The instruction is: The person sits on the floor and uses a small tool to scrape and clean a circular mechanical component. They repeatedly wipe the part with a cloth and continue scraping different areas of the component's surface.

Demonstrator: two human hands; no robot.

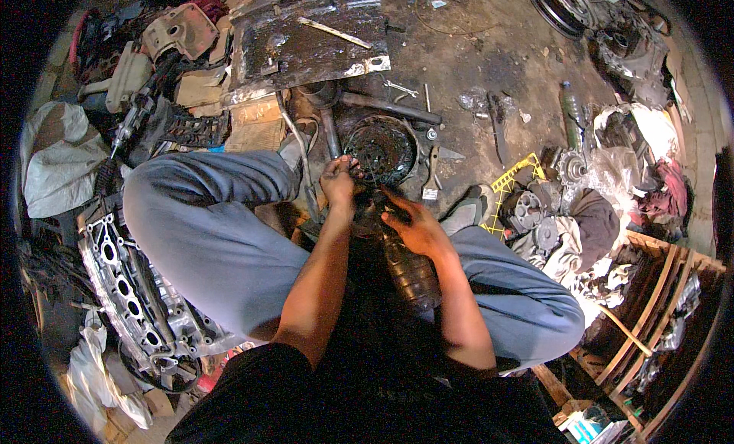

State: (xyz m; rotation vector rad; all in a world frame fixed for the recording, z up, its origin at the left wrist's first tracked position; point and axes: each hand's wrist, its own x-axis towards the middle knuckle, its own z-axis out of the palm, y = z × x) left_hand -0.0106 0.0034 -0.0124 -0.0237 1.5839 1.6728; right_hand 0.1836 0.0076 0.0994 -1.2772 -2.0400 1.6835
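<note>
Over a round black, oil-coated pan (378,142), my left hand (340,185) is closed, its fingertips on a small dark piece I cannot make out, beside a metal tube (330,134). My right hand (413,222) curls round the upper part of a dark plastic bottle (409,276) that lies tilted between my legs, below the pan. The bottle's neck is shadowed. A paintbrush (430,176) rests right of the pan, a wrench (400,90) beyond it. A thin bent bar (294,123) runs left of my left hand.
A greasy metal sheet (267,50) lies ahead. An engine cylinder head (122,283) is by my left leg. At right are a yellow crate (501,188), pulleys (524,207), rags (596,222) and a wooden frame (642,322). Car parts crowd the left.
</note>
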